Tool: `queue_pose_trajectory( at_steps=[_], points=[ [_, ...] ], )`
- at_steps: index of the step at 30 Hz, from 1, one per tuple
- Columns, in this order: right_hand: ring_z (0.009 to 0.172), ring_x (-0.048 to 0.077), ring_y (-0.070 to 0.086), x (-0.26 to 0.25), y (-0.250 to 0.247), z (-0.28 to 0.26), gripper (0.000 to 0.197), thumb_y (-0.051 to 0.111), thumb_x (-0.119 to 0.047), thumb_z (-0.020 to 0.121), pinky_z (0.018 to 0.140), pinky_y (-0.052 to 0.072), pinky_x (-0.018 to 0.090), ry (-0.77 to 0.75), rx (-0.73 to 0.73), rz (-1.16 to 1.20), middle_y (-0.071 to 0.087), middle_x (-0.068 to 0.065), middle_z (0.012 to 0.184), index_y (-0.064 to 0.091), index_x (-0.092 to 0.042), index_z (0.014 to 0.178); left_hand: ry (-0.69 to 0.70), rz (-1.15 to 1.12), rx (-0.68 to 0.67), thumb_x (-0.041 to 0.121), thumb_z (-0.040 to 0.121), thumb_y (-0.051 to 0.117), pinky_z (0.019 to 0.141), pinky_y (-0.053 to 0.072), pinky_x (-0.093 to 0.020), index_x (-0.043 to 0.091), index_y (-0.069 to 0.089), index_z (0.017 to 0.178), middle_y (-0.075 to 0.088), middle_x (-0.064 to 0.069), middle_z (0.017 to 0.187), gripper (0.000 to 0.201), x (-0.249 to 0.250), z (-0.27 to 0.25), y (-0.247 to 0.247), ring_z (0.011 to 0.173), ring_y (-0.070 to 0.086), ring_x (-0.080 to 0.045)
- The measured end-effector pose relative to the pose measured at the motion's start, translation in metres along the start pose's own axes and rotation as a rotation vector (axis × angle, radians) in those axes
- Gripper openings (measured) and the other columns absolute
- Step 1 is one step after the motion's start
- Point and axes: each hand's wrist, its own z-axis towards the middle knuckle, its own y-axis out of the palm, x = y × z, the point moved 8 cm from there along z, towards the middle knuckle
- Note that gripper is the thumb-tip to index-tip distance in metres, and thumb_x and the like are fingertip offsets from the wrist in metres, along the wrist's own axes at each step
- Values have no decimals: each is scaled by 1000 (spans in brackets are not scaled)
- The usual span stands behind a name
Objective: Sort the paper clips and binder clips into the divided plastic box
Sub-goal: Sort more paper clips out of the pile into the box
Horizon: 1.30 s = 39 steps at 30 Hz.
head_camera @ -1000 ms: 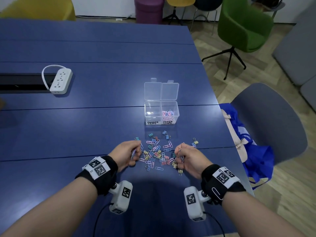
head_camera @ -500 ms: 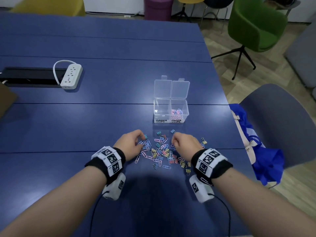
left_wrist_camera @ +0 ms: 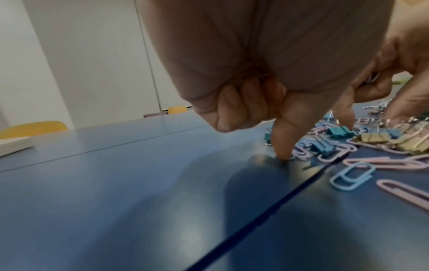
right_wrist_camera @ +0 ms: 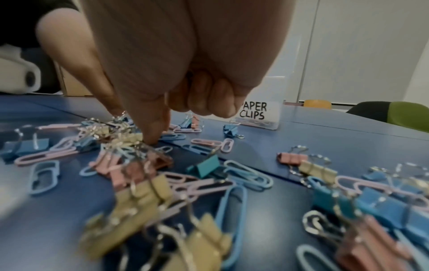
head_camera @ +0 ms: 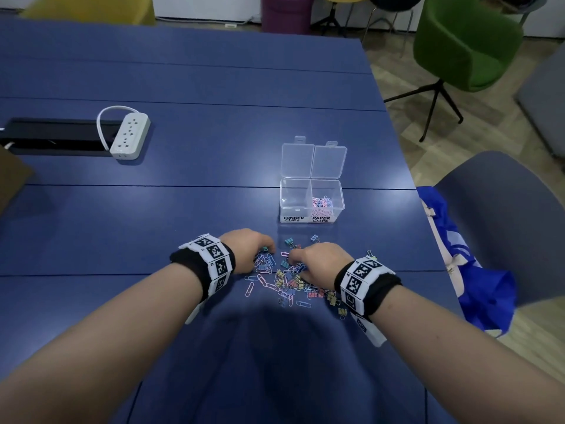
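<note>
A loose pile of pastel paper clips and small binder clips (head_camera: 287, 283) lies on the blue table (head_camera: 183, 209). Just beyond it stands the clear divided box (head_camera: 312, 182), lids open. Its right compartment, labelled PAPER CLIPS (right_wrist_camera: 253, 111), holds pink and blue paper clips (head_camera: 322, 203); the left one, labelled BINDER CLIPS, looks empty. My left hand (head_camera: 260, 247) is at the pile's left edge, three fingers curled, its index fingertip (left_wrist_camera: 282, 146) pressing a paper clip. My right hand (head_camera: 301, 260) is over the pile's middle, its index fingertip (right_wrist_camera: 153, 135) and thumb pinching among binder clips.
A white power strip (head_camera: 130, 136) lies far left beside a black cable slot (head_camera: 55, 137). The table's right edge is close to the box. A grey chair (head_camera: 504, 209) with a blue bag (head_camera: 477, 270) stands to the right, a green chair (head_camera: 467, 41) beyond.
Both hands have moved forward over the pile and closer together, fingertips now down among the clips. The box has not moved.
</note>
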Motion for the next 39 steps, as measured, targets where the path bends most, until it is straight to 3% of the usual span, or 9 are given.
queue_pose_trajectory(
  at_steps=[5,9,13,17,23,25,30,35,39],
  points=[
    [81,32,59,-3,7,1,5,44,-20,93,64,40,34,-4,-6,-19,67,9,96,44,-19,88,24,30,-2,13,85,56,76,45,-30,30,58,117,65,-1,102,36,-3,4,3,94,59,-24],
    [91,34,63,0,13,-1,15,39,-19,95,66,39,35,59,-14,-68,67,14,102,50,-12,103,57,82,-5,22,86,60,69,38,-27,25,56,105,56,7,86,20,4,6,8,79,51,-19],
    [94,34,62,5,12,-6,22,36,-18,96,67,37,35,143,-6,21,66,16,106,48,-6,110,82,136,-9,24,86,60,71,43,-31,24,51,108,64,2,94,24,11,3,9,87,58,-25],
    [80,27,49,22,11,-19,13,36,-19,99,70,36,32,265,45,398,55,14,92,43,-9,94,131,166,-8,21,87,57,78,49,-34,30,46,124,68,0,105,40,16,2,11,96,62,-26],
    [66,18,45,50,10,-43,10,43,-17,97,57,37,28,376,158,768,51,2,78,45,-12,88,158,172,13,22,90,53,66,34,-27,23,48,94,57,6,81,7,27,3,15,77,50,-22],
    [60,15,44,59,17,-49,11,47,-17,96,59,41,28,418,205,940,50,-1,73,49,-15,85,154,182,31,21,90,49,65,33,-27,25,42,85,50,9,75,10,29,2,16,74,47,-22],
    [51,11,30,62,35,-58,21,37,1,97,41,29,19,424,306,1691,37,3,66,53,-9,88,93,178,24,27,95,39,66,40,-32,17,44,95,58,-5,85,10,25,0,23,73,49,-24],
    [49,13,40,62,37,-67,24,32,0,93,37,26,20,394,312,2086,42,4,66,51,-6,81,-2,-465,78,20,87,38,64,33,-30,14,41,75,43,1,67,13,10,-9,20,65,38,-19],
    [49,12,41,60,40,-66,27,42,-18,94,35,24,18,449,235,2061,47,3,62,49,-10,68,-172,-1257,-42,10,61,33,44,15,-16,16,33,55,30,0,45,9,6,-23,40,41,20,-12]
  ],
)
